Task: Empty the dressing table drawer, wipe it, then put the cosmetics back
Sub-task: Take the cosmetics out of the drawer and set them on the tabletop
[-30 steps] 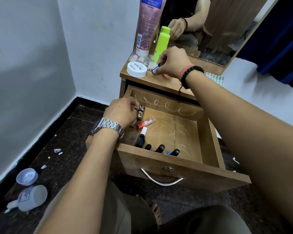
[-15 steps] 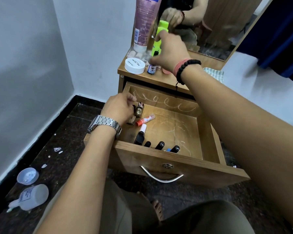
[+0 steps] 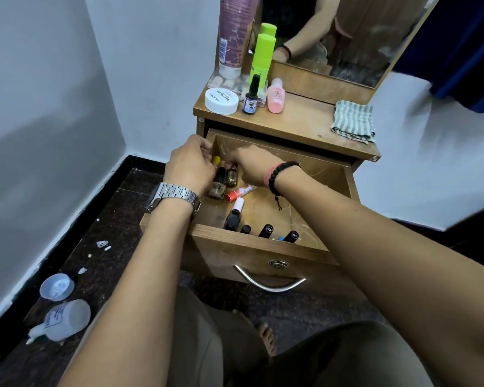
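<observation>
Both hands are down in the drawer (image 3: 263, 247) now, working the back left corner where a cluster of small bottles (image 3: 221, 180) stands upright. The left hand (image 3: 192, 167) has its fingers curled in around the bottles there, though I cannot tell which one it actually grips. The right hand (image 3: 253, 167) reaches in beside it, fingers closing on the small brown bottle (image 3: 231, 176). My read: they are emptying it piece by piece.

Up on the surface (image 3: 299, 121) sit the pieces already out: a white jar (image 3: 221, 101), a dark dropper bottle (image 3: 252, 96), a pink bottle (image 3: 275, 96). The striped cloth (image 3: 353, 121) waits at the right, presumably for wiping.

Along the drawer's front wall, black tubes (image 3: 268, 231) poke up, their lower ends hidden. Fingertips of both hands are buried among the bottles.
</observation>
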`<move>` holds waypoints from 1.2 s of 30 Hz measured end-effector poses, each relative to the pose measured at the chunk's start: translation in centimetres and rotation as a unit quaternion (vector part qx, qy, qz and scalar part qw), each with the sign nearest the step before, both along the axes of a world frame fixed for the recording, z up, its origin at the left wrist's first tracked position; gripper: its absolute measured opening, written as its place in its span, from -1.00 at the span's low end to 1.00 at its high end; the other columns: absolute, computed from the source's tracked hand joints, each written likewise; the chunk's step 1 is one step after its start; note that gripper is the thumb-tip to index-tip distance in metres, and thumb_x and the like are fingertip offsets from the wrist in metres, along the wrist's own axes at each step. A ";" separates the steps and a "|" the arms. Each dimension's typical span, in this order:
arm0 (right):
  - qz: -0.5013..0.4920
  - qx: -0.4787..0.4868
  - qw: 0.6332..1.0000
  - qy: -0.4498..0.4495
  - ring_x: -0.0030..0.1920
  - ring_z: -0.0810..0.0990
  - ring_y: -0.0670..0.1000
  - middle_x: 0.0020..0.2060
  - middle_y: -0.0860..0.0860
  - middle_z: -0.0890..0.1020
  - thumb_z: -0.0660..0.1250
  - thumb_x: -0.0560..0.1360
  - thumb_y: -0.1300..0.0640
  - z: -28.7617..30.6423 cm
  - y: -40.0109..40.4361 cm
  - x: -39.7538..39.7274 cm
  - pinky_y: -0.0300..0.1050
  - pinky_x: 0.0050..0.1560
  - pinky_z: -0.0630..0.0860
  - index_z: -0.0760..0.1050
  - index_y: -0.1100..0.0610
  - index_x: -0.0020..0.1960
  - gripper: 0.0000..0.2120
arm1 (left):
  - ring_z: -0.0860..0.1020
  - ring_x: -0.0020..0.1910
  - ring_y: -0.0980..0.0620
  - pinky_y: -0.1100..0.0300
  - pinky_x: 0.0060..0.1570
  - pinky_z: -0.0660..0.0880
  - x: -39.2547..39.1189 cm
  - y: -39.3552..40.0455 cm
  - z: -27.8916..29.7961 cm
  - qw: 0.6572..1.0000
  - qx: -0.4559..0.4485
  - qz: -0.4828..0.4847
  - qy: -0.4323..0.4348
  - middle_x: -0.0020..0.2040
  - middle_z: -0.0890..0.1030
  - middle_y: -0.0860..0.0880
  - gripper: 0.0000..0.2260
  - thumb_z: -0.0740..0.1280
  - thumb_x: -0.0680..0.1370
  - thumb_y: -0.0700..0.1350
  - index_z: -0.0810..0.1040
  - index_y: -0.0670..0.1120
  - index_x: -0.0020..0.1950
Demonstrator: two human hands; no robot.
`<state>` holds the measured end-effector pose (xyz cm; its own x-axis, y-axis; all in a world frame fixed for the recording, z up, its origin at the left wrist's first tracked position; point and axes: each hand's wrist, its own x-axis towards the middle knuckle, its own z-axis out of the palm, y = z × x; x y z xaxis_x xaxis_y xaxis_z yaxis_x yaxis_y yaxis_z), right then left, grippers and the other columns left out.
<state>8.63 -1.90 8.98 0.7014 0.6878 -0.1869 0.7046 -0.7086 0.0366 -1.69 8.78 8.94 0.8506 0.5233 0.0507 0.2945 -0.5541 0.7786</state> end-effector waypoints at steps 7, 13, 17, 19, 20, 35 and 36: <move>0.075 -0.033 0.991 -0.108 0.22 0.45 0.13 0.21 0.08 0.49 0.28 0.54 0.25 -2.1 -1.3 0.4 -0.01 0.04 0.48 0.53 0.10 0.23 -0.72 | 0.56 0.08 -0.09 0.05 0.15 0.49 0.2 0.1 -0.3 1.000 0.006 -0.006 0.003 0.06 0.64 -0.05 -0.74 0.16 0.53 -0.26 0.52 -0.04 0.12; -0.003 0.100 0.994 -0.041 0.13 0.57 0.08 0.12 0.03 0.61 0.39 0.48 0.08 -1.6 -3.2 1.2 -0.04 0.09 0.53 0.53 0.03 0.20 -0.71 | 0.56 0.09 -0.10 0.04 0.17 0.49 0.2 0.1 -0.2 1.000 0.000 -0.009 0.000 0.06 0.64 -0.07 -0.76 0.17 0.53 -0.26 0.54 -0.04 0.09; -0.111 0.354 0.927 0.059 0.00 0.61 -0.03 -0.01 0.00 0.65 0.45 0.46 0.08 0.5 -4.9 1.4 -0.12 0.07 0.55 0.57 0.08 0.10 -0.77 | 0.56 0.11 -0.10 0.03 0.18 0.48 0.1 -0.1 -0.2 1.000 0.000 -0.010 -0.001 0.07 0.64 -0.07 -0.78 0.19 0.53 -0.25 0.54 -0.03 0.08; -0.154 0.449 0.874 0.100 -0.03 0.63 -0.02 -0.04 0.00 0.65 0.44 0.47 0.12 1.9 -5.6 1.5 -0.15 0.00 0.58 0.56 0.07 0.10 -0.79 | 0.55 0.13 -0.10 0.02 0.19 0.48 0.1 -0.3 -0.1 1.000 -0.001 -0.010 0.000 0.08 0.64 -0.07 -0.78 0.20 0.53 -0.24 0.55 -0.04 0.09; -0.164 0.479 0.856 0.102 -0.02 0.64 -0.02 -0.04 0.01 0.65 0.43 0.47 0.12 2.6 -5.8 1.7 -0.13 0.00 0.59 0.56 0.06 0.10 -0.78 | 0.55 0.13 -0.10 0.02 0.19 0.48 0.0 -0.3 -0.1 1.000 0.001 -0.010 -0.001 0.08 0.64 -0.07 -0.78 0.20 0.53 -0.24 0.55 -0.05 0.09; -0.224 0.545 0.800 0.115 -0.19 0.64 -0.02 -0.19 0.04 0.65 0.50 0.41 0.20 6.0 -5.2 5.2 -0.23 -0.18 0.60 0.59 0.19 0.02 -0.80 | 0.56 0.11 -0.09 0.05 0.17 0.48 0.2 -0.1 -0.2 1.000 0.000 -0.014 0.000 0.07 0.64 -0.07 -0.80 0.22 0.54 -0.23 0.56 -0.03 0.08; -0.232 0.540 0.800 0.124 -0.24 0.63 -0.06 -0.21 0.04 0.65 0.49 0.41 0.23 5.9 -4.9 5.1 -0.25 -0.19 0.60 0.59 0.20 0.00 -0.81 | 0.56 0.10 -0.09 0.05 0.18 0.48 0.2 0.0 -0.3 1.000 0.001 -0.017 -0.003 0.07 0.64 -0.07 -0.80 0.22 0.54 -0.23 0.56 -0.04 0.07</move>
